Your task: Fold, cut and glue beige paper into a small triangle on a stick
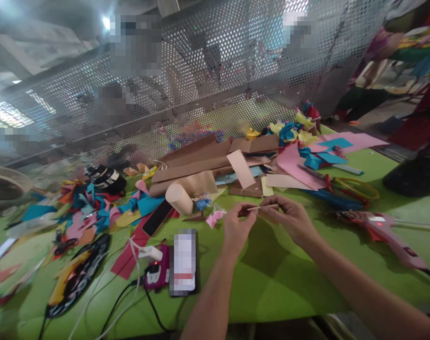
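My left hand [239, 227] and my right hand [290, 215] are raised over the green table, both with fingertips pinched together. Between them runs a thin, pale pinkish strip [259, 208], lying roughly level; whether it is rolled paper or a stick I cannot make out. Just left of my left hand lies a small pink paper piece [214, 218] with clear wrap, beside a small blue paper piece [202, 203]. Behind my hands is a cut pale paper rectangle [241, 170]. To the right of my right hand rests a pink glue gun [388, 231].
A phone [182, 262] and a purple power adapter [157, 275] with cables lie left of my arms. Further left are a yellow glue gun [68, 278] on a black tray and heaped coloured paper [101, 215]. Cardboard [200, 160] lies before a perforated metal screen [200, 71].
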### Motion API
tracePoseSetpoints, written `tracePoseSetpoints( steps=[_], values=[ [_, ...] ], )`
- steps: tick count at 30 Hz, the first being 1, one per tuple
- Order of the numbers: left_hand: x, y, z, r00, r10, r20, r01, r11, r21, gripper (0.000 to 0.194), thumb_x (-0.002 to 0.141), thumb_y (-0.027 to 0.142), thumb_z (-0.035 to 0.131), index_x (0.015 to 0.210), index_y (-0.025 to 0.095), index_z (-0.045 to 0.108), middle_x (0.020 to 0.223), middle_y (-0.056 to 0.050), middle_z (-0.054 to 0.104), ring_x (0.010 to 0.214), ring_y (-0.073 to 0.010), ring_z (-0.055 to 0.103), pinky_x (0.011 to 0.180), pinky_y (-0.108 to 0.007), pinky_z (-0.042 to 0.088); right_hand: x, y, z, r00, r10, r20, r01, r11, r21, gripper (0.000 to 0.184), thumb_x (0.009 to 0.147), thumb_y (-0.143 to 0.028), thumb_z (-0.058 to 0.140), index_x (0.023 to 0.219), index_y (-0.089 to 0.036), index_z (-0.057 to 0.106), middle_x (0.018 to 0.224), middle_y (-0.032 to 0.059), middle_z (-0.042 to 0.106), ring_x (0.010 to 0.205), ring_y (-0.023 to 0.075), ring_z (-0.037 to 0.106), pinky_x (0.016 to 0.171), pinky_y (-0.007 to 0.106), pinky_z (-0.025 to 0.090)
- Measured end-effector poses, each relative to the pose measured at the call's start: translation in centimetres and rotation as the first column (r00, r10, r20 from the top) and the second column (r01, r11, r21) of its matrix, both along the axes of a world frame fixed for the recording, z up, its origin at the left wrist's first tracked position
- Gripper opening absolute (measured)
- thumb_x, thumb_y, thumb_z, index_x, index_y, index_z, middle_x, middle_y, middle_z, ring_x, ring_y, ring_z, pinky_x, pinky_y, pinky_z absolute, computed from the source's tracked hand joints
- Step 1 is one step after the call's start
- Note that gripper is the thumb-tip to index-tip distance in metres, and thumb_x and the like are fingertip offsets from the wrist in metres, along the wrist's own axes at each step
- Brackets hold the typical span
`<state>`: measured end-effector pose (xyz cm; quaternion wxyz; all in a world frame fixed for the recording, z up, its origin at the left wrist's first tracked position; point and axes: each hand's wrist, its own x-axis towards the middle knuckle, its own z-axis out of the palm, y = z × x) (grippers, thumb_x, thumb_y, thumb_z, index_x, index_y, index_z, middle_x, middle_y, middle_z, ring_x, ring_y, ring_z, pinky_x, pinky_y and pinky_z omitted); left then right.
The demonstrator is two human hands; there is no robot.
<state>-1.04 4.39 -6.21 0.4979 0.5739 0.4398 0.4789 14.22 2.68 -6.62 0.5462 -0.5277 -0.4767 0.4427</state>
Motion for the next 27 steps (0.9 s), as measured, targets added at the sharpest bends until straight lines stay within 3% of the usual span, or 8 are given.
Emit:
tracePoseSetpoints(
  steps=[8,20,27],
  values=[
    [-0.16,0.0,0.27,1.0,0.016,0.011,-0.016,1.0,0.009,0.009,0.077,0.025,0.068,0.08,0.017,0.07,0.077,-0.003,0.072,0.074,-0.0157,0.065,0.073,-0.028,0.052,-0.04,-0.22,0.23,0.998,0.007,-0.056,-0.008,1.0,-0.015,0.046,0.062,-0.062,0.082,0.077,-0.02,0.069,0.066,0.0013,0.065,0.063,0.0158,0.054,0.058,0.027,0.042],
    [-0.2,-0.07,0.53,1.0,0.004,0.021,-0.004,1.0,-0.005,0.012,0.077,0.028,0.069,0.08,0.017,0.07,0.077,-0.004,0.072,0.074,-0.0159,0.065,0.074,-0.029,0.052,0.0,-0.28,-0.11,0.999,0.019,-0.045,-0.019,1.0,-0.015,0.047,0.066,-0.065,0.077,0.078,-0.02,0.069,0.072,0.0044,0.069,0.067,0.0185,0.061,0.059,0.029,0.046],
    [-0.27,-0.01,0.43,0.999,0.026,0.024,-0.026,1.0,0.002,0.011,0.076,0.028,0.069,0.077,0.017,0.07,0.075,-0.003,0.071,0.073,-0.016,0.064,0.073,-0.029,0.052,0.03,-0.31,-0.24,1.0,0.023,-0.021,-0.024,0.999,-0.031,0.048,0.065,-0.065,0.078,0.078,-0.019,0.069,0.07,0.0034,0.066,0.064,0.0168,0.057,0.056,0.028,0.043]
  ],
)
